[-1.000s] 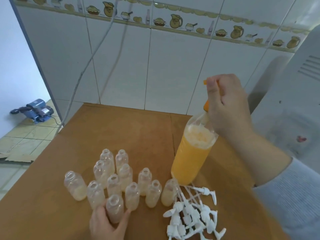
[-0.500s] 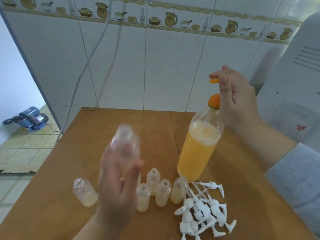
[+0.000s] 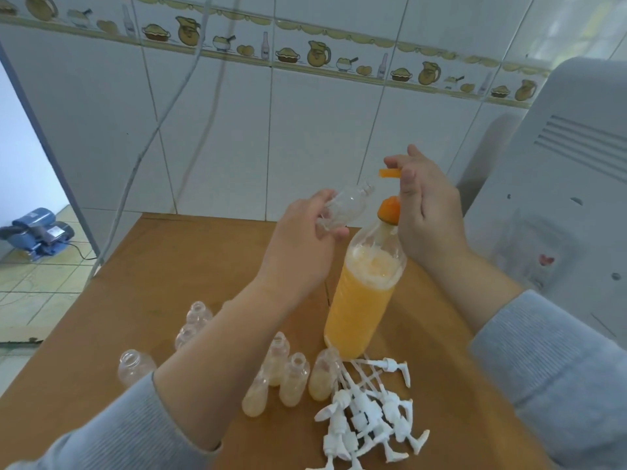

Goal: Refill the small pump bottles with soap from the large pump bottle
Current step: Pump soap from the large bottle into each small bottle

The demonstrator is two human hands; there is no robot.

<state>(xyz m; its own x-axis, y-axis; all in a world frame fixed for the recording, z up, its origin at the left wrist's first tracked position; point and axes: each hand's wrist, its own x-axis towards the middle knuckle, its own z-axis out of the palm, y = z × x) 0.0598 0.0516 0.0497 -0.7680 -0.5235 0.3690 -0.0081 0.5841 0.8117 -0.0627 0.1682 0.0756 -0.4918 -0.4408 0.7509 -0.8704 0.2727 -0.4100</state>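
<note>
Right now the left hand (image 3: 298,252) grips an empty small bottle (image 3: 342,210) around its body, tilted so its open mouth points up toward the orange spout (image 3: 390,173) of the large bottle (image 3: 364,300). The mouth sits near the spout but not yet under it. The right hand (image 3: 427,218) is on the pump head, fingers curled over the orange top; whether it is already pressing down I cannot tell from where I stand.

The large bottle stands upright on the wooden table (image 3: 169,286), still mostly full of orange soap with foam on top. Just in front of it a few small bottles (image 3: 291,378) stand with pale soap in them, so some filling looks done. Further left at least one bottle (image 3: 135,368) looks nearly empty, and others behind the left arm are hard to read. A heap of white pump tops (image 3: 366,418) lies by the base of the large bottle, none fitted. By my reckoning the job is somewhere in the middle: more bottles to fill, then every top to screw on.
</note>
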